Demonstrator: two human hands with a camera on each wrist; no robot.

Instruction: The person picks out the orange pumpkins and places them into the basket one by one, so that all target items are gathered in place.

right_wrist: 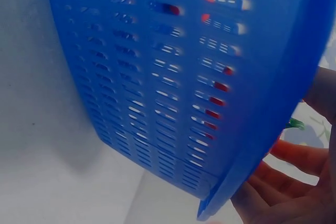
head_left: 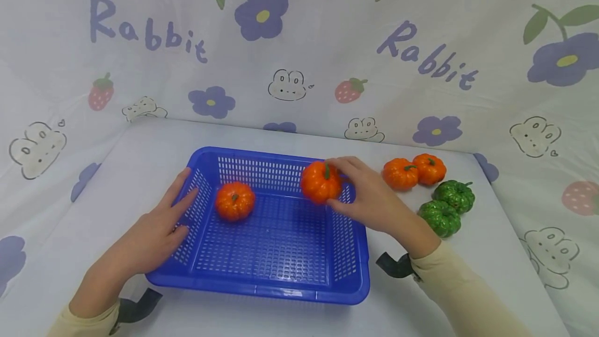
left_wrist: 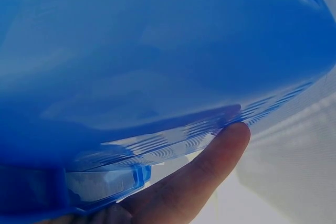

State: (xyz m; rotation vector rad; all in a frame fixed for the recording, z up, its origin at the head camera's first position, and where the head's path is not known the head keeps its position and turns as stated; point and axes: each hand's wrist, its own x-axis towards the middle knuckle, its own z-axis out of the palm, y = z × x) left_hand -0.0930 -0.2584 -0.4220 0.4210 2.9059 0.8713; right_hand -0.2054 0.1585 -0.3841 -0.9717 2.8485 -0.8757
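While left hand (head_left: 156, 233) steadies basket (head_left: 281, 285), right hand (head_left: 369, 199) grips pumpkin (head_left: 320, 182) at rim

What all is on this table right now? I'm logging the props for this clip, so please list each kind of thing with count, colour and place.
basket: 1, blue, slotted, centre of the table
pumpkin in basket: 1, orange, on the basket floor, left part
held pumpkin: 1, orange, at the basket's right rim
orange pumpkins on table: 2, right of the basket, side by side
green pumpkins: 2, right of the basket, nearer than the orange pair
table: 1, white
backdrop cloth: 1, white with flowers, rabbits, strawberries
left hand: rests on the basket's left wall
right hand: grips the held pumpkin
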